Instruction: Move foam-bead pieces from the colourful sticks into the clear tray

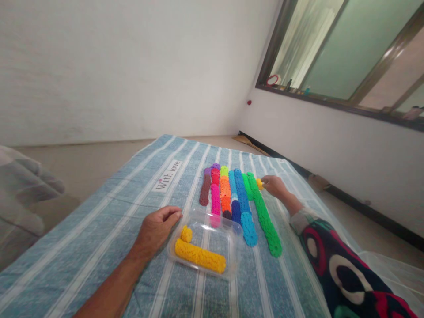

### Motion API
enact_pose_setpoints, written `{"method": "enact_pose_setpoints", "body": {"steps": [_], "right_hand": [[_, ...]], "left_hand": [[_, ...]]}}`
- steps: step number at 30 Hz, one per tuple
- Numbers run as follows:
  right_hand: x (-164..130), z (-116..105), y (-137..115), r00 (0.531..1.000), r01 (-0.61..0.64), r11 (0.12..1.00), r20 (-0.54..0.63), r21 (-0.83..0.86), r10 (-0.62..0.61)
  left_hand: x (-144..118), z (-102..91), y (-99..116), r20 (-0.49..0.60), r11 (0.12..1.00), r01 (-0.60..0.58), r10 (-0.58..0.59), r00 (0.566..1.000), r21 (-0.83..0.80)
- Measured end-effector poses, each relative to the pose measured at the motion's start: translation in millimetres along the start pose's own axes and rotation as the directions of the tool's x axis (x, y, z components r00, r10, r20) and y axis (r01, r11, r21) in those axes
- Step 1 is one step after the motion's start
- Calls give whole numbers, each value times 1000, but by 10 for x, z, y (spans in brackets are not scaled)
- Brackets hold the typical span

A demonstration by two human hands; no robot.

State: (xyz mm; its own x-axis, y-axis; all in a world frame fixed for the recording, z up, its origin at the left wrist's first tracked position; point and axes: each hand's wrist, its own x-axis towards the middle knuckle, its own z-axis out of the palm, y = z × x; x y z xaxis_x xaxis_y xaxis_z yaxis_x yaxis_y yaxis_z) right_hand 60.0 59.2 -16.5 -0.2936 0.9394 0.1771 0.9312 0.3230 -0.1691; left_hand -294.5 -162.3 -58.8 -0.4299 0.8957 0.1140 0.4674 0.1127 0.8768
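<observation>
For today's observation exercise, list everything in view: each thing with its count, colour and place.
Cloth: one, blue and white striped, under everything.
Label: one, white, on the cloth, far left.
Tray: one, clear plastic, near centre.
Yellow strips: one long, one small piece, in the tray.
Coloured strips: about ten, side by side beyond the tray.
Yellow piece: one, small, in the right hand.
Window: one, dark-framed, upper right.
Left hand: resting beside the tray.
Right hand: pinching the yellow piece.

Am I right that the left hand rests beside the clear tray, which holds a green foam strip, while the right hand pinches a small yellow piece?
Not quite: the foam strip in the clear tray is yellow, not green, as the head view shows. The rest stands: the left hand rests beside the tray, and the right hand has a small yellow piece in its grip.
</observation>
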Motion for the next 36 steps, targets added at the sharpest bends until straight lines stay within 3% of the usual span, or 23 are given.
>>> {"method": "enact_pose_setpoints", "body": {"steps": [4, 11, 24, 36], "right_hand": [[45, 196, 207, 999, -48, 998, 19, -28, 48], [182, 390, 274, 998, -23, 999, 63, -46, 26], [525, 290, 256, 971, 70, 996, 235, -59, -55], [409, 238, 258, 977, 68, 996, 205, -55, -56]], "left_hand": [[10, -15, -4, 13, 1000, 13, -13, 1000, 7], [10, -24, 1, 12, 999, 44, -45, 999, 32], [29, -13, -67, 1, 998, 50, -51, 999, 46], [34, -21, -88, 16, 995, 85, -86, 996, 47]]}}
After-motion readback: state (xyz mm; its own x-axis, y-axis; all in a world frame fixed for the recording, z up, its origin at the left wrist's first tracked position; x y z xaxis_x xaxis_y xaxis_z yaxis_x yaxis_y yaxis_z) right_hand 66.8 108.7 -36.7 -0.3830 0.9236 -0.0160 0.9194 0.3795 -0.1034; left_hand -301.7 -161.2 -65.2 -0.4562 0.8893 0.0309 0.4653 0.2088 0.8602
